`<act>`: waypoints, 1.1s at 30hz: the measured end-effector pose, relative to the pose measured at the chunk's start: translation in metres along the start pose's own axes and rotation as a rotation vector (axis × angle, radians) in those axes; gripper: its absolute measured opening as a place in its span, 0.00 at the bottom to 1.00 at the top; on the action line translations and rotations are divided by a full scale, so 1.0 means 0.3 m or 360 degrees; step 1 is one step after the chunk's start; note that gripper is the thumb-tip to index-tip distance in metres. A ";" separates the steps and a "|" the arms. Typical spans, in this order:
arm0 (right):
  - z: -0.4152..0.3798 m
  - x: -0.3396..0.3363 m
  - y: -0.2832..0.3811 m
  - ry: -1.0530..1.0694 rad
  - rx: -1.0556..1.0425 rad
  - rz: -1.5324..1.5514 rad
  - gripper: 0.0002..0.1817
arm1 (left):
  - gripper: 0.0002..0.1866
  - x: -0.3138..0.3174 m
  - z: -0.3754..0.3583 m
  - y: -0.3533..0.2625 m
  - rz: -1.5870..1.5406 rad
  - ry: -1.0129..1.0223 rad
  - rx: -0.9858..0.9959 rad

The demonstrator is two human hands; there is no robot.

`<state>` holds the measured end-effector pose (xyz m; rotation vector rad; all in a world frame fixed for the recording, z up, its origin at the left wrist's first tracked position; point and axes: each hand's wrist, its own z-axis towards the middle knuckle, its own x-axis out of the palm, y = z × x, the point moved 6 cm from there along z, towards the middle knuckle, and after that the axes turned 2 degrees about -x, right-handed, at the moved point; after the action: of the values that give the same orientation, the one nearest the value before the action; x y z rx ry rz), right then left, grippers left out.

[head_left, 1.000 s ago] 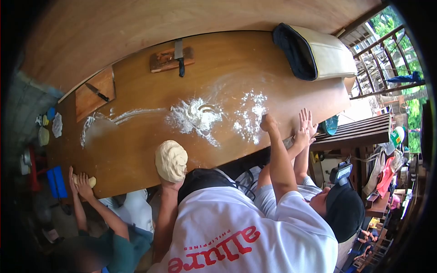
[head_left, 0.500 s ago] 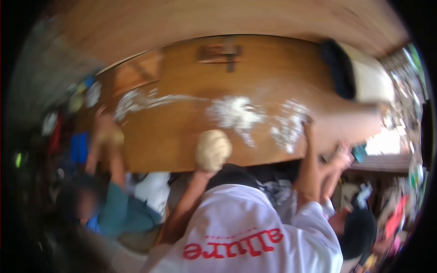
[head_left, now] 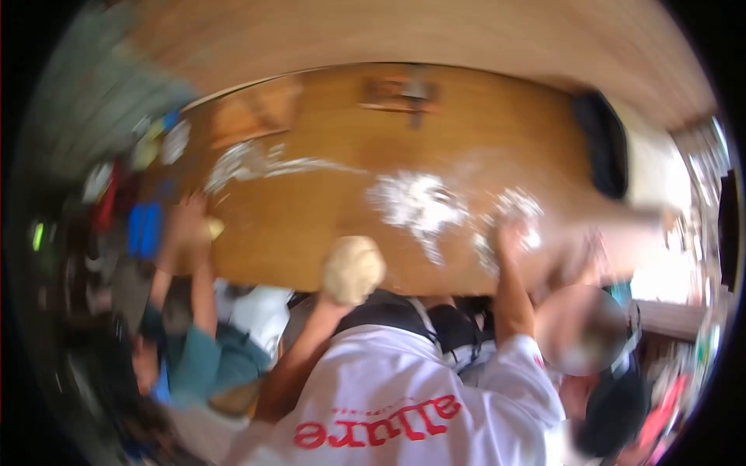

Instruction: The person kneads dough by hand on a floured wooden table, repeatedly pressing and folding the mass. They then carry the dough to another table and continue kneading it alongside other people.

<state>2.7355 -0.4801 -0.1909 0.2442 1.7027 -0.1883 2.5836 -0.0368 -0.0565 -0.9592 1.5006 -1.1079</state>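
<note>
A ball of pale dough (head_left: pixel 354 270) rests in my left hand (head_left: pixel 336 301) at the near edge of the wooden table (head_left: pixel 295 233). The dough hides most of those fingers. My right hand (head_left: pixel 509 235) is over the right-hand patch of white flour (head_left: pixel 522 203), and its fingers are smeared by motion. Between the two hands, farther back, lies a bigger heap of flour (head_left: pixel 420 200).
At left, another person's hands (head_left: pixel 186 221) are by a small yellowish piece. A co-worker leans in at right, head (head_left: pixel 583 330) blurred. Farther back are a reddish-brown board (head_left: pixel 256 113), an orange-brown object (head_left: pixel 396 93) and a dark-ended pale container (head_left: pixel 602 144).
My right hand has moved left and onto the flour patch. The left still holds the dough, slightly nearer me. The co-worker at right has leaned forward. The camera view has shifted.
</note>
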 end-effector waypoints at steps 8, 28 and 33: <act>-0.239 -0.234 0.241 -0.0392 0.0426 0.1203 0.29 | 0.33 0.036 0.146 -0.089 -0.1981 -0.0340 -0.0988; -0.536 -0.324 0.474 0.0037 0.0975 0.4984 0.30 | 0.40 0.604 0.456 -0.603 0.1817 0.0340 0.0523; -0.562 -0.355 0.535 0.0171 0.0831 0.5074 0.26 | 0.33 0.537 0.524 -0.543 0.0805 0.0422 0.1028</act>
<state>2.6321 -0.2867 -0.0587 -2.6576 0.4163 -1.6609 2.7132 -0.2601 0.0460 0.0153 1.3422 -1.2442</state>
